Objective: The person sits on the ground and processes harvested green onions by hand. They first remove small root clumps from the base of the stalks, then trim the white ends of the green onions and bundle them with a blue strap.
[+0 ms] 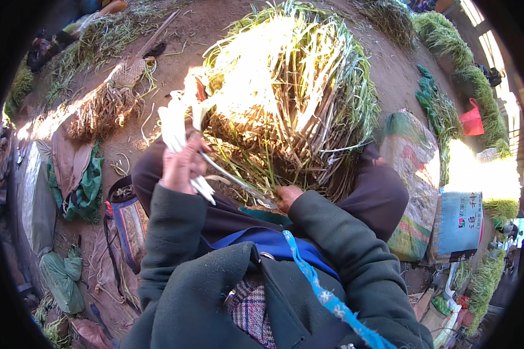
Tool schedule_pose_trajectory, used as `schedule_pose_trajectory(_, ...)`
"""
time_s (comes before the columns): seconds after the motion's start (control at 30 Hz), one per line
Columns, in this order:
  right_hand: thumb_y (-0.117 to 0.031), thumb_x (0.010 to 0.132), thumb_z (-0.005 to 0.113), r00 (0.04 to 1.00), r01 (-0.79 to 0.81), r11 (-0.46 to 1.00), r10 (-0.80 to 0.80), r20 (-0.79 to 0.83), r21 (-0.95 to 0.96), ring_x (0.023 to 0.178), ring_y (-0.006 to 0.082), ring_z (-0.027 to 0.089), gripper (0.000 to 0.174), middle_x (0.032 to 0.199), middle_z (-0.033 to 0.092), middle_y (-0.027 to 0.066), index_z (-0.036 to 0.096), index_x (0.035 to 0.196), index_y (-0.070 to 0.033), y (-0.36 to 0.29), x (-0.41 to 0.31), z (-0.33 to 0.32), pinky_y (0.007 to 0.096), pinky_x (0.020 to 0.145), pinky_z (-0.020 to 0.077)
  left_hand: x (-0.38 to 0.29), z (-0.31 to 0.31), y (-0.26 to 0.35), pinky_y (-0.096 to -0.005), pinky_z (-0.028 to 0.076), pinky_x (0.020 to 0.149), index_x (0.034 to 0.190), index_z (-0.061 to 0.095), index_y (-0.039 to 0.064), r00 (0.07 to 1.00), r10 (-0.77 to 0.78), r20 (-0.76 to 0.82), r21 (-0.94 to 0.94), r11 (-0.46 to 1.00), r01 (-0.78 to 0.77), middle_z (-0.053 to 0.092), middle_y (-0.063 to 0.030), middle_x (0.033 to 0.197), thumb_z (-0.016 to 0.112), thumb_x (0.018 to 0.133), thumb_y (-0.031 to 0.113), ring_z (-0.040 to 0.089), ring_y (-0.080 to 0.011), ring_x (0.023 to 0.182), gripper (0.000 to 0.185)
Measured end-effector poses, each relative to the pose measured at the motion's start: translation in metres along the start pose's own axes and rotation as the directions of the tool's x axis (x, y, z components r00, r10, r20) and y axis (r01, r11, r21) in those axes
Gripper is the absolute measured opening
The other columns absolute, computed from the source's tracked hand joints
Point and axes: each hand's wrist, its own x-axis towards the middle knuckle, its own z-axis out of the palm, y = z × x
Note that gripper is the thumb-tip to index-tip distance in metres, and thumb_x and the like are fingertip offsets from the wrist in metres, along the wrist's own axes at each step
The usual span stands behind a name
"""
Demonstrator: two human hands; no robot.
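Observation:
My left hand (184, 168) is closed around a bunch of flat white strips (173, 126), some ends hanging below the fist. A thin pale strip (231, 174) slopes from near that hand down to my right hand (289, 196). The fingers of my right hand are closed on the lower ends of some thin green stems (268, 174) in front of my lap. Just beyond both hands a large heap of long-stemmed green plants (323, 96) lies between my knees, stem bases towards me; sunlight washes out its left part.
Woven sacks (410, 183) lie at the right, beside a blue printed bag (457, 222). A striped shoulder bag (129, 227) is by my left knee. A root bundle (109, 100) lies upper left, a green sack (63, 281) lower left. A blue cord (323, 292) hangs over my front.

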Motion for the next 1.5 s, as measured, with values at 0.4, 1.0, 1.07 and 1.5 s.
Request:
schedule_pose_trajectory(0.4, -0.022, 0.077, 0.057, 0.906, -0.222, 0.871, 0.350, 0.238, -0.438, 0.102, 0.0315, 0.056, 0.035, 0.105, 0.060, 0.0174, 0.058, 0.108, -0.006, 0.011, -0.016, -0.003, 0.0400, 0.086, 0.0450, 0.007, -0.050, 0.087, -0.0140, 0.020, 0.028, 0.104, 0.047, -0.004, 0.953, 0.289, 0.088, -0.681, 0.716, -0.154, 0.055, -0.0110, 0.080, 0.042, 0.095, 0.009, 0.025, -0.0002, 0.037, 0.017)
schedule_pose_trajectory(1.0, -0.016, 0.084, 0.060, 0.967, -0.135, 0.838, -0.005, 0.256, 0.528, 0.075, 0.0090, 0.055, 0.021, 0.079, 0.063, 0.0058, 0.062, 0.103, -0.007, -0.022, -0.056, -0.027, 0.0257, 0.067, 0.0452, 0.031, 0.004, -0.040, -0.0143, 0.025, 0.033, 0.106, 0.054, 0.010, 0.989, -0.132, -0.063, -0.478, 0.874, 0.086, 0.057, -0.0001, 0.079, 0.056, 0.089, 0.024, 0.030, 0.0016, 0.041, 0.022)
schedule_pose_trajectory(1.07, -0.008, 0.085, 0.056, 0.984, -0.029, 0.736, -0.097, 0.148, 0.676, 0.076, 0.0084, 0.055, 0.018, 0.081, 0.063, 0.0034, 0.061, 0.102, -0.004, -0.021, -0.054, -0.026, 0.0228, 0.069, 0.0448, 0.024, 0.009, -0.050, -0.0144, 0.026, 0.033, 0.108, 0.052, 0.011, 0.990, -0.130, -0.057, -0.402, 0.910, 0.096, 0.057, -0.0022, 0.078, 0.055, 0.090, 0.029, 0.031, 0.0010, 0.041, 0.025)
schedule_pose_trajectory(1.5, -0.016, 0.085, 0.054, 0.982, -0.162, 0.031, -0.094, 0.165, 0.986, 0.061, 0.0095, 0.056, 0.033, 0.080, 0.062, 0.0071, 0.048, 0.115, -0.004, -0.064, -0.012, -0.034, 0.0190, 0.048, 0.0411, 0.008, 0.009, -0.090, -0.0180, 0.033, 0.038, 0.099, 0.050, 0.006, 0.947, -0.314, 0.068, -0.299, 0.899, 0.319, 0.059, -0.0062, 0.077, 0.049, 0.093, 0.027, 0.038, -0.0034, 0.045, 0.022)
